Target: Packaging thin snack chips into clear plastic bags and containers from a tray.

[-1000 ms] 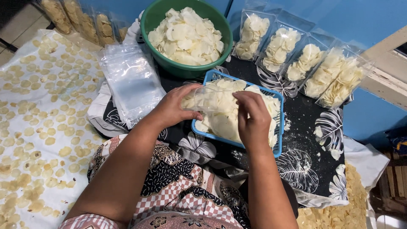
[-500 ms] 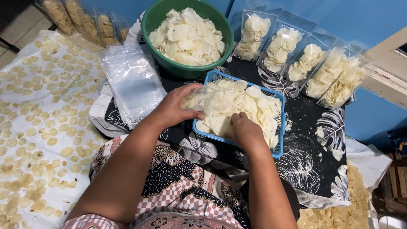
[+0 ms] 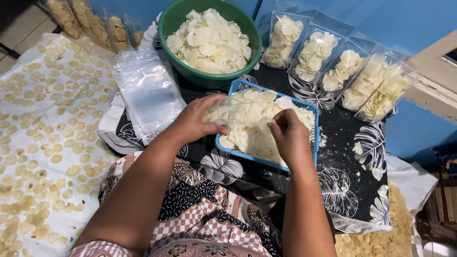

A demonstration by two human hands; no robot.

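Note:
A blue plastic basket [image 3: 247, 86] full of pale thin chips lies on a black leaf-print cloth in front of me. My left hand [image 3: 197, 121] holds a clear plastic bag [image 3: 228, 110] open over the basket's left side. My right hand [image 3: 285, 135] is over the basket's near side, its fingers pinched on a few chips [image 3: 266, 124] beside the bag's mouth. A green bowl [image 3: 171, 33] heaped with the same chips stands just behind the basket.
A stack of empty clear bags [image 3: 147, 93] lies left of the basket. Several filled bags [image 3: 347, 71] lean on the blue wall at the back right, more at the back left [image 3: 90, 24]. Yellowish chips are spread on a white sheet [image 3: 43, 143] to the left.
My right hand went from over the basket's middle down to its near edge, then rose with chips pinched toward the bag. The left hand kept holding the bag.

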